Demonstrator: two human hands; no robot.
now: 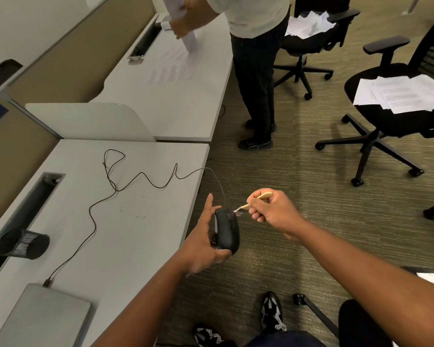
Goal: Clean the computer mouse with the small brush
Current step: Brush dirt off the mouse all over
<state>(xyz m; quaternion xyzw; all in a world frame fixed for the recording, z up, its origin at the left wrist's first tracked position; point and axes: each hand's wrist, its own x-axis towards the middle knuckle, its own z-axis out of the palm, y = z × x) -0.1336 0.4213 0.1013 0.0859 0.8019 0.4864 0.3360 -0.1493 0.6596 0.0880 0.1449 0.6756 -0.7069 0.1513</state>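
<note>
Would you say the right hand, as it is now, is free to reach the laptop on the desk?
Probably not easily: the right hand grips the small brush, and the left hand, holding the mouse, lies between it and the laptop.

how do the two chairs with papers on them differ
The near office chair carries flat, stacked sheets, while the far office chair holds a looser, crumpled-looking heap. The near one shows its whole star base and casters; the far one's base is partly hidden behind the standing person. The far one stands close to that person, the near one apart. Both are black, wheeled, with armrests, on carpet.
</note>
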